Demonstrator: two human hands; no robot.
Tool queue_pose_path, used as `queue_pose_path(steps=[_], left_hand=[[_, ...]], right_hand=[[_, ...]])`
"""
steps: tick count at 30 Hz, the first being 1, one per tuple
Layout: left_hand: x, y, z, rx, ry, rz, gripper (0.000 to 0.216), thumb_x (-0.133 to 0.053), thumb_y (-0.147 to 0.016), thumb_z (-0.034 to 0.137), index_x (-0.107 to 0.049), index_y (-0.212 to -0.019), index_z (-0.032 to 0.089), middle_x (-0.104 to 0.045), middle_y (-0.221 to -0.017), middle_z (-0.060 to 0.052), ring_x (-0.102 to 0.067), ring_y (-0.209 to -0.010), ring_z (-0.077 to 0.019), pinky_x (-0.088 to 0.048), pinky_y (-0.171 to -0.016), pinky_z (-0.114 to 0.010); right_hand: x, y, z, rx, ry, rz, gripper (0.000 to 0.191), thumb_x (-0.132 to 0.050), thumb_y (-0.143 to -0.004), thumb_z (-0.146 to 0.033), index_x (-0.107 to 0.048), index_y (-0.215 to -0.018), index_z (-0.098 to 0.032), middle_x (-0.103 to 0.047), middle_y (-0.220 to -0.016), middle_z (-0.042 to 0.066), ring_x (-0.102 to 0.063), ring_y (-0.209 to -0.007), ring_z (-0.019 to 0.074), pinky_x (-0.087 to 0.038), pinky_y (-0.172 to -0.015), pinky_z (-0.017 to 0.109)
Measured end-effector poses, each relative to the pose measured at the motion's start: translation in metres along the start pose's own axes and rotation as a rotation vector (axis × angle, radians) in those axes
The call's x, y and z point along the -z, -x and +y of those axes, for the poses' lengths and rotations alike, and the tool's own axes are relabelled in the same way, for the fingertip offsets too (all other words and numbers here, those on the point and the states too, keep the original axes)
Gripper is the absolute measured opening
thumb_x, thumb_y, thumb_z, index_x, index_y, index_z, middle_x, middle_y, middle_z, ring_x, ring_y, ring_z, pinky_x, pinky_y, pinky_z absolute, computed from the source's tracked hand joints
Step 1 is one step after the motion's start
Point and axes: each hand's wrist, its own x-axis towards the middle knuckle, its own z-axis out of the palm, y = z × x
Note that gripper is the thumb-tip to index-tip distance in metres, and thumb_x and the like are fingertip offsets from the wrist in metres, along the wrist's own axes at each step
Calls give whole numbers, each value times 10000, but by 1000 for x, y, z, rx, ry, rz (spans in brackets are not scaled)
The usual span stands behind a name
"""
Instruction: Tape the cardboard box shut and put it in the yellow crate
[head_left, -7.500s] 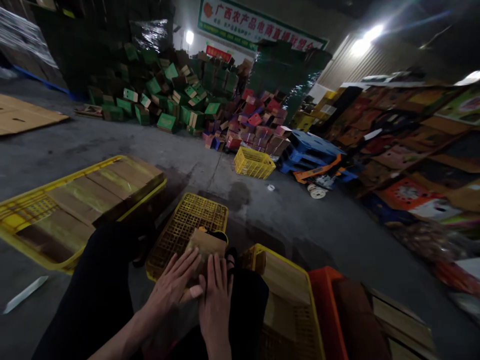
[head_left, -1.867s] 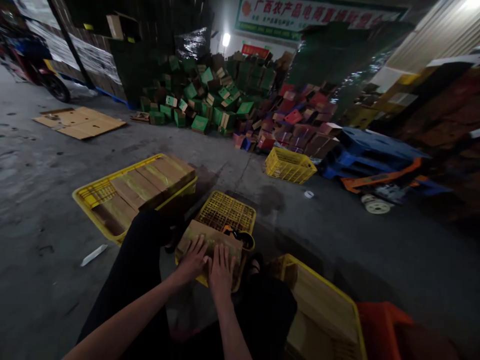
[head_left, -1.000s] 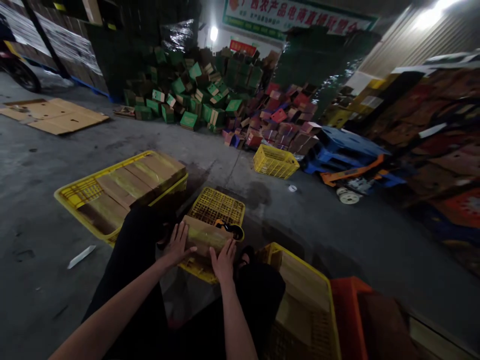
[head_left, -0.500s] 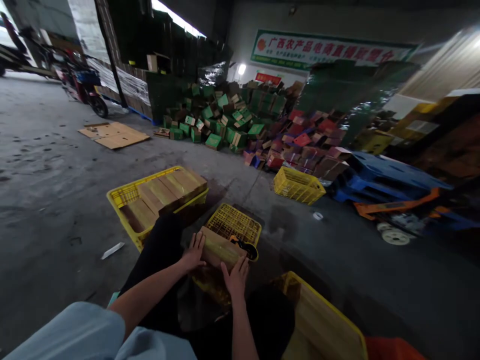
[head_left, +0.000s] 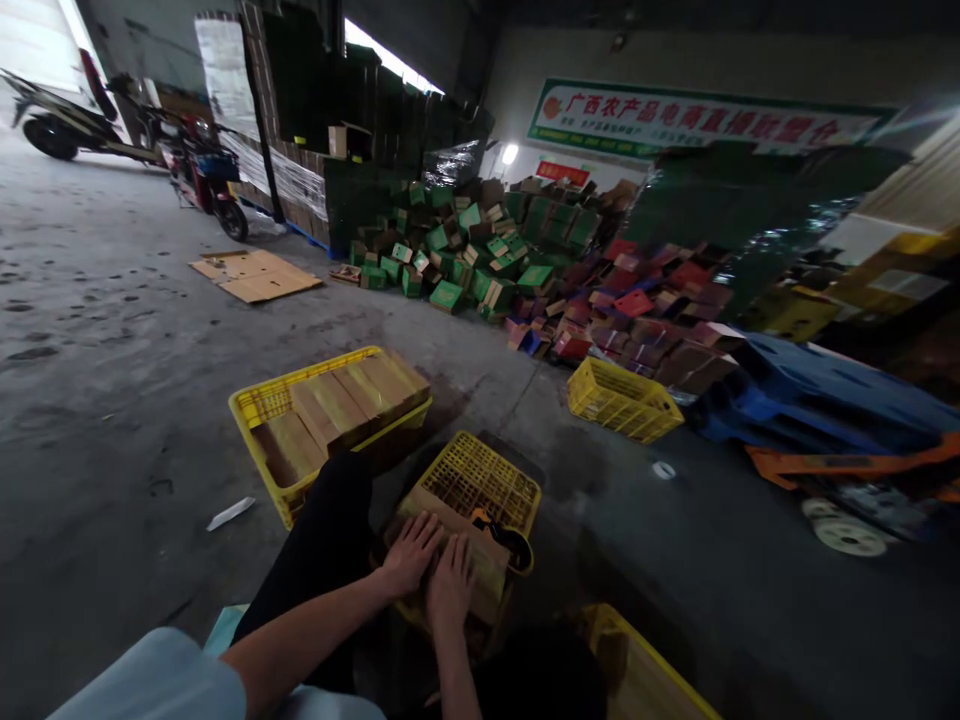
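A brown cardboard box (head_left: 489, 572) rests in front of me on a yellow plastic crate (head_left: 474, 468) with a grid surface. My left hand (head_left: 411, 553) lies flat on the box top, fingers stretched out. Close beside it, my right hand (head_left: 451, 582) also presses flat on the box with its fingers extended. Just past the right end of the box is an orange and black tape dispenser (head_left: 514, 545), partly hidden by the box. The underside of the box is out of sight.
To the left, a yellow crate (head_left: 262, 462) holds several brown boxes (head_left: 367, 395). Another yellow crate (head_left: 660, 665) stands at lower right. Farther off are a yellow basket (head_left: 622, 400), blue pallets (head_left: 832, 385) on an orange pallet jack (head_left: 855, 465), and piled green boxes (head_left: 450, 295).
My hands have come together from the two ends of the box to the middle of its top. The view has shifted, so the surroundings sit lower and mostly farther right.
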Motion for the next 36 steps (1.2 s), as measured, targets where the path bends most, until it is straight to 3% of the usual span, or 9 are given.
queue_pose_path(steps=[3,7,10,14,20,26,29,33,36], left_hand=[[8,4,-5,-14,32,-25,976,-619,-716,172,-197,-1592,254,-29,-1675,-50,-25,-1539,-303,-59,-1220,-549],[26,14,-13,56,50,-55,1031,-723,-707,331,-192,-1590,292,-24,-1674,-49,-31,-1536,-328,-43,-1205,-593],[35,21,-16,101,49,-56,1046,-731,-724,391,-161,-1595,292,-26,-1671,-47,-20,-1537,-322,-40,-1197,-609],[31,29,-15,110,-5,0,1056,-707,-723,279,-123,-1603,259,-25,-1670,-47,2,-1540,-292,-48,-1207,-584],[6,28,9,115,-112,100,1015,-680,-693,160,-210,-1591,206,-28,-1666,-129,-4,-1529,-357,-82,-1204,-575],[-6,31,36,-49,-93,94,807,-506,-818,78,-282,-1575,250,-153,-1663,-44,-43,-1534,-325,-162,-1206,-521],[2,34,27,-85,-59,109,814,-574,-843,179,-248,-1578,305,-205,-1654,-22,-146,-1527,-299,-144,-1212,-535],[15,33,2,-33,-18,202,765,-598,-895,519,-304,-1562,286,-298,-1623,-71,-282,-1485,-311,-169,-1205,-555],[22,31,-15,76,-24,270,668,-480,-974,524,-295,-1566,277,-326,-1611,-73,-320,-1469,-295,-176,-1203,-558]], right_hand=[[-1,0,-3,32,-12,4,550,-236,-1020,-297,-379,-1528,-143,-321,-1601,140,-278,-1486,311,-236,-1172,571],[3,13,25,-38,29,41,579,-187,-1029,-443,-346,-1544,-231,-327,-1602,108,-314,-1469,308,-251,-1136,645],[3,27,53,-105,59,84,626,-150,-1023,-472,-357,-1541,-188,-311,-1608,113,-293,-1473,327,-284,-1126,633],[-1,43,72,-169,41,129,675,-131,-1020,-473,-354,-1537,-101,-304,-1603,163,-280,-1469,375,-356,-1083,614],[1,35,51,-201,-34,115,691,-210,-1023,-483,-383,-1506,-20,-329,-1579,208,-261,-1476,391,-289,-1132,599],[0,18,23,-77,-148,-20,591,-206,-1038,-395,-424,-1500,-98,-366,-1571,155,-320,-1468,318,-286,-1158,547],[-2,23,28,-56,-145,34,606,-200,-1039,-459,-364,-1537,-155,-340,-1590,121,-297,-1480,301,-278,-1159,554],[0,33,43,-89,-112,105,634,-173,-1034,-492,-341,-1548,-161,-353,-1584,133,-278,-1488,297,-273,-1154,565],[4,35,52,-129,-87,115,665,-135,-1032,-502,-369,-1534,-134,-371,-1571,153,-285,-1484,303,-260,-1158,567]])
